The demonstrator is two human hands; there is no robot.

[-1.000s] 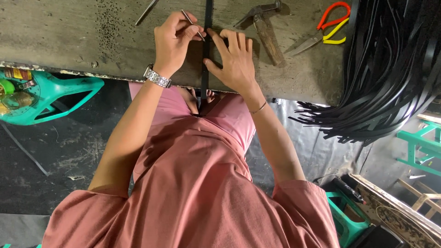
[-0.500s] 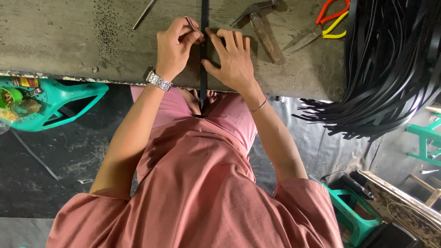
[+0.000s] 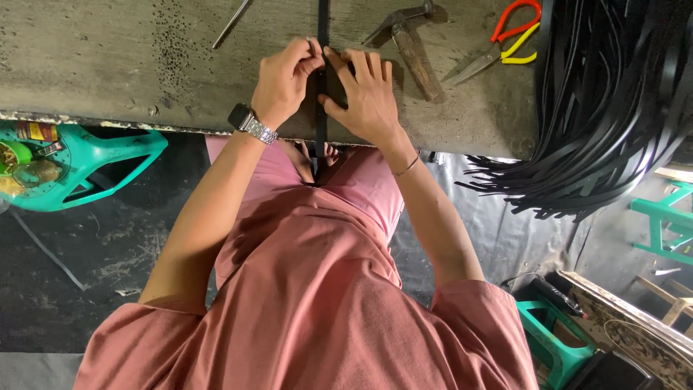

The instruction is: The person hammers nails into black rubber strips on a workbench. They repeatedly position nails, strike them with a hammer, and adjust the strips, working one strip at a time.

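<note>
A narrow black strap (image 3: 323, 22) runs straight across the worn wooden workbench (image 3: 108, 65) and hangs over its near edge toward my lap. My left hand (image 3: 283, 85), a metal watch on its wrist, is pinched at the strap's left edge around a thin metal tool whose tip just shows above the fingers. My right hand (image 3: 367, 94) lies on the strap's right side, fingers spread flat and thumb pressed against the strap, holding it down. Both hands touch the strap at the same spot.
On the bench lie a hammer (image 3: 413, 42), scissors with red and yellow handles (image 3: 505, 45) and a thin metal rod (image 3: 232, 23). A thick bundle of black straps (image 3: 613, 108) hangs at the right. Green plastic stools stand at the left (image 3: 94, 162) and right (image 3: 668, 220).
Both hands stay on the strap. The thin tool in my left hand has tipped in closer to the strap, and less of it shows. The view has drifted slightly.
</note>
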